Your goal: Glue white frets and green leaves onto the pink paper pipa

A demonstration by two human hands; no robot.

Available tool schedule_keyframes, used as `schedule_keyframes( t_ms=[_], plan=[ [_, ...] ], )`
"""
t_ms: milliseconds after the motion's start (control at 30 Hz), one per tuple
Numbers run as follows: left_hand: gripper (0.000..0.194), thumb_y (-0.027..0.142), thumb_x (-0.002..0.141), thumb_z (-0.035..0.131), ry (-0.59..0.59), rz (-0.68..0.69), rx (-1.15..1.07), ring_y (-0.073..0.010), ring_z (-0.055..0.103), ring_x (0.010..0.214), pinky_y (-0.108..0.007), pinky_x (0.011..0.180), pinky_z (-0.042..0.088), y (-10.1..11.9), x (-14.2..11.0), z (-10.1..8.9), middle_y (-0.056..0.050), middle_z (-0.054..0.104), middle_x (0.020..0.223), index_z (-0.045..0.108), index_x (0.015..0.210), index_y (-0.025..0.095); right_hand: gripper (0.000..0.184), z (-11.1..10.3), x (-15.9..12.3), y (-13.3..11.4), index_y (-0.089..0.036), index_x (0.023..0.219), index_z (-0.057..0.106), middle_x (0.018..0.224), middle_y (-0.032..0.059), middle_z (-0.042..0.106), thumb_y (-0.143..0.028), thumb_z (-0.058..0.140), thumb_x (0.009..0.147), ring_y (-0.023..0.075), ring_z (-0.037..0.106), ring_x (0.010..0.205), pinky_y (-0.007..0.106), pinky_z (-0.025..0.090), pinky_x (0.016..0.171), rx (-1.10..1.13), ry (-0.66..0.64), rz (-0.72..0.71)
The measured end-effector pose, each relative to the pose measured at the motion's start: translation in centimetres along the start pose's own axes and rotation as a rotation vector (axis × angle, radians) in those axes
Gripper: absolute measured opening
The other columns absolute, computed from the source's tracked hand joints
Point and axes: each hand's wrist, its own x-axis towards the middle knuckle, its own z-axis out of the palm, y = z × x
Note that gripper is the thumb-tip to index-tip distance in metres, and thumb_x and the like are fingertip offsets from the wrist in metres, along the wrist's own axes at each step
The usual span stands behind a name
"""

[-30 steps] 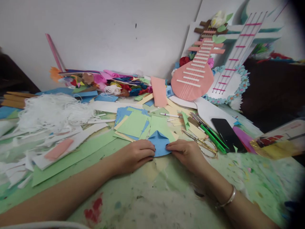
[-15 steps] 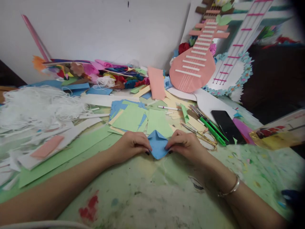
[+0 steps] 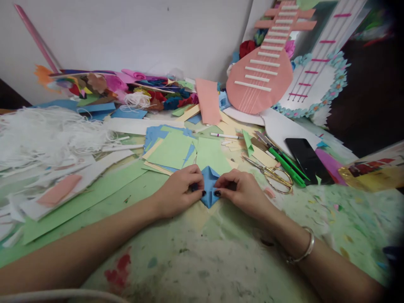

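A small piece of blue paper (image 3: pixel 208 182) with folds in it lies low over the table between my hands, its pointed ends toward and away from me. My left hand (image 3: pixel 186 187) pinches its left side, thumb and fingers close together. On the right side, my right hand (image 3: pixel 238 187) pinches the paper with thumb and forefinger; a silver bangle is on that wrist. Just beyond are green paper sheets (image 3: pixel 172 148). Gold-handled scissors (image 3: pixel 274 176) lie to the right of my right hand.
Green cutters (image 3: pixel 287 166) and a black phone (image 3: pixel 306 160) lie at the right. White string (image 3: pixel 50 134) is heaped at the left. A pink paper lute (image 3: pixel 260 82) leans at the back, beside colourful paper scraps. A long green strip (image 3: pixel 82 200) lies near my left forearm.
Both sides of the blue paper are now folded inward, making it narrower. My hands have come closer together. The view has shifted slightly.
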Motion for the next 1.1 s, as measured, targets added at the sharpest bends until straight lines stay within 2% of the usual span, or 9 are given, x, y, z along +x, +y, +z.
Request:
schedule_keyframes(
  t_ms=[233, 500, 633, 867, 1100],
  plan=[
    [0.008, 0.015, 0.079, 0.051, -0.042, 0.005, 0.125, -0.0138, 0.045, 0.068, -0.026, 0.062, 0.033, -0.2, 0.1, 0.4, 0.0, 0.049, 0.069, 0.051, 0.071, 0.016, 0.009, -0.2, 0.1, 0.1, -0.019, 0.069, 0.07, 0.069, 0.0008, 0.064, -0.011, 0.069, 0.069, 0.0149, 0.056, 0.071, 0.027, 0.04, 0.066, 0.046, -0.036, -0.02],
    [0.008, 0.013, 0.079, 0.051, -0.033, -0.014, 0.207, -0.0157, 0.046, 0.071, -0.028, 0.063, 0.035, -0.1, 0.1, 0.9, -0.002, 0.051, 0.073, 0.047, 0.073, 0.017, 0.009, 0.2, 0.1, -0.8, -0.017, 0.064, 0.065, 0.067, 0.0019, 0.06, -0.009, 0.067, 0.068, 0.0163, 0.05, 0.071, 0.028, 0.035, 0.064, -0.181, -0.026, -0.006],
    [0.009, 0.014, 0.078, 0.053, -0.006, -0.039, 0.216, -0.0164, 0.046, 0.071, -0.028, 0.063, 0.035, 0.0, -0.1, 1.1, -0.001, 0.051, 0.076, 0.045, 0.08, 0.018, 0.009, 0.5, -0.1, -1.1, -0.016, 0.066, 0.061, 0.069, 0.0034, 0.058, -0.008, 0.065, 0.069, 0.0176, 0.048, 0.074, 0.029, 0.033, 0.064, -0.261, 0.0, -0.045],
    [0.002, 0.016, 0.083, 0.046, -0.002, 0.018, 0.259, -0.0179, 0.046, 0.078, -0.03, 0.067, 0.038, -0.2, -0.5, 1.3, -0.004, 0.048, 0.085, 0.046, 0.082, 0.018, 0.011, 0.8, -0.3, -1.0, -0.016, 0.067, 0.059, 0.067, 0.0011, 0.057, -0.008, 0.066, 0.068, 0.0156, 0.047, 0.07, 0.027, 0.033, 0.063, -0.189, 0.05, -0.034],
    [0.01, 0.015, 0.086, 0.039, 0.036, 0.067, 0.292, -0.0189, 0.045, 0.081, -0.033, 0.073, 0.041, 0.1, -0.9, 1.5, -0.006, 0.046, 0.086, 0.048, 0.082, 0.016, 0.011, 1.1, -0.6, -0.8, -0.017, 0.068, 0.057, 0.069, 0.0022, 0.056, -0.008, 0.062, 0.072, 0.0171, 0.046, 0.074, 0.029, 0.032, 0.066, -0.203, 0.066, -0.048]
  ],
)
